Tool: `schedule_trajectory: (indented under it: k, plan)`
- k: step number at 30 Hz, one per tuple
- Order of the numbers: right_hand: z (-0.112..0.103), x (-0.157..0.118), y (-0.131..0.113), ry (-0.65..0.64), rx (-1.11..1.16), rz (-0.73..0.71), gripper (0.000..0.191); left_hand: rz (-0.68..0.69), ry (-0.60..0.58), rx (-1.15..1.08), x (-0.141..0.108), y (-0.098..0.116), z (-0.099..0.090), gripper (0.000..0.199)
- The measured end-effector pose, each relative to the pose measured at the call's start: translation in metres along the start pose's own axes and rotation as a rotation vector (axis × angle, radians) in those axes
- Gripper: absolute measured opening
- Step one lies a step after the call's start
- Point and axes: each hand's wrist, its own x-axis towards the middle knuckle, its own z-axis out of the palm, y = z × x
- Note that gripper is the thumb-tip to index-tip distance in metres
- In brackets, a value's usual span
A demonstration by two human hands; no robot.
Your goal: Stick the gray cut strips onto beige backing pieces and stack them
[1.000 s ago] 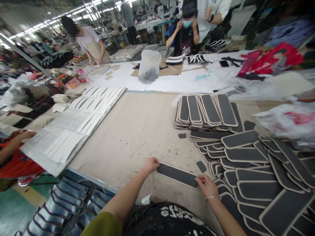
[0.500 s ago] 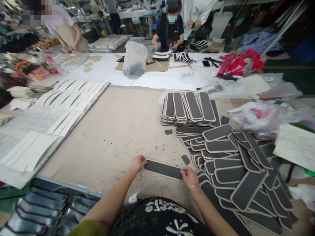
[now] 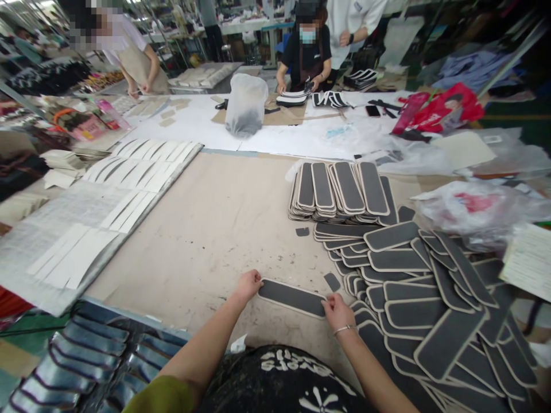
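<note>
A long dark grey strip (image 3: 293, 298) with rounded corners and a pale border is held at both ends over the brown-covered table (image 3: 172, 246). My left hand (image 3: 248, 287) pinches its left end, and my right hand (image 3: 338, 312) pinches its right end. Right of my right hand lies a loose, overlapping heap of similar strips (image 3: 415, 312). Behind the heap, more such strips stand in neat stacks (image 3: 344, 186). Small dark scraps (image 3: 332, 281) lie between the held strip and the heap.
White cut pieces (image 3: 129, 212) lie on a board at the left. Glossy dark pieces (image 3: 81, 355) sit at the lower left. A plastic bag (image 3: 247, 106) stands on the white far table, where a masked person (image 3: 305, 57) handles pieces. Crumpled plastic (image 3: 469, 209) lies at the right.
The whole view has shifted slightly, so things appear further right. Both hands still hold the strip in much the same position. The masked person's hands have moved at the white pieces.
</note>
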Motion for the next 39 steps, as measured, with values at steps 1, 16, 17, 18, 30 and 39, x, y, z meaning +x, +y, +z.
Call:
schedule_trajectory:
  k: [1,16,17,18,30,39]
  plan:
    - [0.000,0.000,0.000,-0.002,-0.003,-0.004,0.016,0.002,0.001,0.005,0.000,0.000,0.000,0.010]
    - [-0.015,-0.011,-0.003,0.162,-0.032,-0.148,0.034,0.002,0.008,0.030,-0.002,0.005,-0.003,0.008]
    - [-0.013,-0.016,-0.010,0.174,-0.032,-0.202,0.035,0.004,0.002,0.026,-0.002,0.006,-0.002,0.008]
    - [-0.010,-0.021,-0.020,0.169,-0.034,-0.284,0.037,0.004,-0.005,0.024,-0.001,0.006,-0.001,0.008]
    - [0.028,-0.023,-0.028,-0.070,-0.295,-0.707,0.074,-0.002,-0.008,0.135,0.001,0.013,-0.002,0.007]
    - [0.031,-0.019,0.028,0.101,-0.384,-0.666,0.074,0.117,0.154,0.192,-0.050,0.034,-0.005,0.031]
